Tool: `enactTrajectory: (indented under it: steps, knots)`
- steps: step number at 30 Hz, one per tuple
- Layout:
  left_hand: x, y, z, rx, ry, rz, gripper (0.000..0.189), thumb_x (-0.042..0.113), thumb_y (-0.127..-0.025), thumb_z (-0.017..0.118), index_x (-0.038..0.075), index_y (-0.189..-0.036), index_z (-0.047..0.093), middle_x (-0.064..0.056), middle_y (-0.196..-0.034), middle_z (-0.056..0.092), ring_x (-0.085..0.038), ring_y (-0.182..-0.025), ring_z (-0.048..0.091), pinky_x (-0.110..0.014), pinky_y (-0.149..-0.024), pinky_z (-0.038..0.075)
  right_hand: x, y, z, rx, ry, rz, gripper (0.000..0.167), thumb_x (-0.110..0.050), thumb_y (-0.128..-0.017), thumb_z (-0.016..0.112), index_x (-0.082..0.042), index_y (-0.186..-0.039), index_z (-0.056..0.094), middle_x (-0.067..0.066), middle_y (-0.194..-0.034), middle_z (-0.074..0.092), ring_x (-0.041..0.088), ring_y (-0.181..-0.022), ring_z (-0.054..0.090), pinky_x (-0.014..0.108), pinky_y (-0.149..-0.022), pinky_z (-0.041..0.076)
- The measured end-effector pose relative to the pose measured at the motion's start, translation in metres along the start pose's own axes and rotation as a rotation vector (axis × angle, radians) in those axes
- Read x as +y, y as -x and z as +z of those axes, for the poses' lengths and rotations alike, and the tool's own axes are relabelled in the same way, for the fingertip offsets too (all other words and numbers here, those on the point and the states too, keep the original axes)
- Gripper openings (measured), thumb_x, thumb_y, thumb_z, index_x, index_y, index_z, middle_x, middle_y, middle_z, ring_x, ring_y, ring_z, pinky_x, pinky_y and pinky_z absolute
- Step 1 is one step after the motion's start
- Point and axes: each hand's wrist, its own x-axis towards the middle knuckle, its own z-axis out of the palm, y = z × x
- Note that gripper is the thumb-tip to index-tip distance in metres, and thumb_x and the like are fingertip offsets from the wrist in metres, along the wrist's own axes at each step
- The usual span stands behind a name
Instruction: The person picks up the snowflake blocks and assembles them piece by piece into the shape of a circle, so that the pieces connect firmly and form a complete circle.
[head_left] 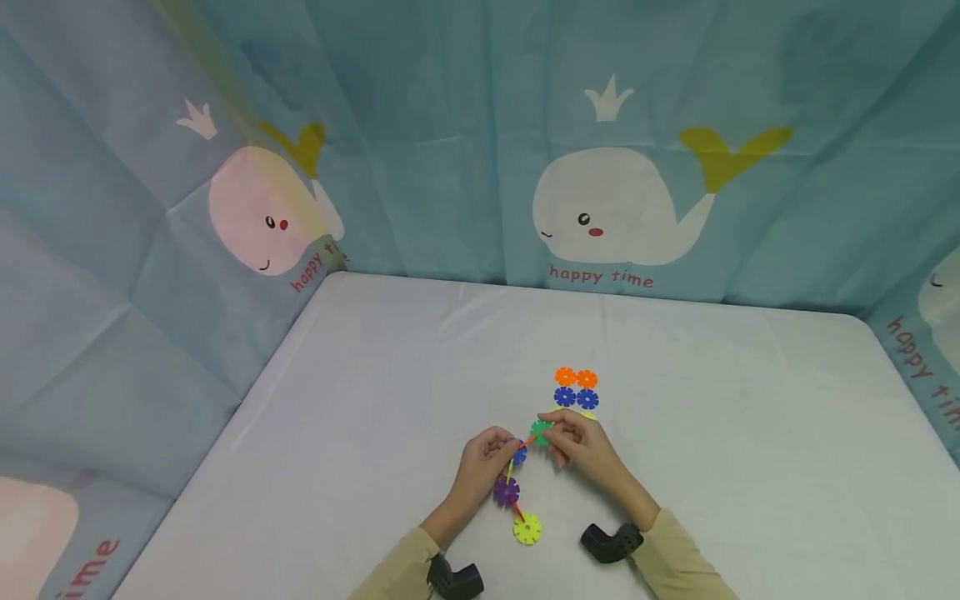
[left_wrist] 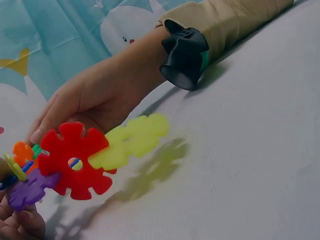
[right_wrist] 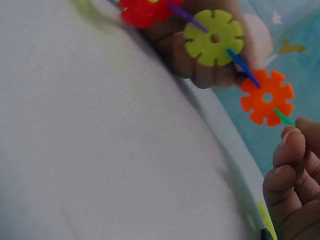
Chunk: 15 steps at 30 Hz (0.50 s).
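Right wrist: green disc (head_left: 542, 429) edge-on between fingers (right_wrist: 290, 146), face-on from head

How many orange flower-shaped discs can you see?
3: the left orange disc and right orange disc lie side by side on the table; a third orange disc is in the chain, next to the green disc. The hands may hide more.

A big white surface (head_left: 712, 400) with round corners (head_left: 851, 323) sits beside wrinkly blue cloth walls (head_left: 435, 167), where smiling pale whales (head_left: 622, 204) with yellow tails (head_left: 723, 162) have little crowns (head_left: 609, 104) above and red "happy time" words (head_left: 602, 277) below.
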Motion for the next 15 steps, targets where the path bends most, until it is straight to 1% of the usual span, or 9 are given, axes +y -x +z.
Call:
enactTrajectory:
  steps: [5,9,13,15]
  knots:
    - [0.0004,-0.002,0.0038,-0.018,-0.029,0.018,0.011,0.003,-0.088,0.053,-0.008,-0.085,0.055,0.001,-0.06,0.047,-0.004,-0.049,0.04,-0.016,-0.046,0.034,-0.0021,0.0022,0.0,0.001,0.032,0.017,0.028,0.008,-0.091,0.042,0.015,-0.117,0.048,0.021,-0.059,0.048,0.027,-0.049,0.043,0.024,-0.046,0.038]
    - [0.0017,-0.0008,0.0038,-0.008,-0.087,0.021,0.011,0.004,-0.089,0.052,-0.005,-0.086,0.057,0.0,-0.06,0.048,-0.004,-0.049,0.039,-0.016,-0.047,0.033,-0.0023,0.002,0.0016,-0.041,0.004,0.035,0.031,0.008,-0.092,0.04,0.014,-0.122,0.043,0.024,-0.063,0.047,0.031,-0.052,0.042,0.023,-0.047,0.037]
    - [0.0027,0.0004,0.0034,0.007,-0.146,0.052,0.013,0.006,-0.09,0.051,-0.004,-0.088,0.058,-0.003,-0.064,0.053,-0.004,-0.053,0.04,-0.017,-0.05,0.033,-0.0014,-0.0002,0.0048,-0.059,-0.021,-0.016,0.033,0.011,-0.09,0.04,0.015,-0.123,0.037,0.025,-0.066,0.046,0.032,-0.05,0.044,0.025,-0.044,0.038]
    - [0.0026,0.0005,0.0032,0.006,-0.143,0.062,0.014,0.009,-0.091,0.051,-0.003,-0.089,0.058,-0.003,-0.065,0.054,-0.003,-0.054,0.041,-0.017,-0.05,0.033,-0.0013,-0.0011,0.0064,-0.058,-0.031,-0.046,0.031,0.012,-0.089,0.042,0.015,-0.12,0.036,0.026,-0.068,0.047,0.032,-0.049,0.044,0.027,-0.043,0.039]
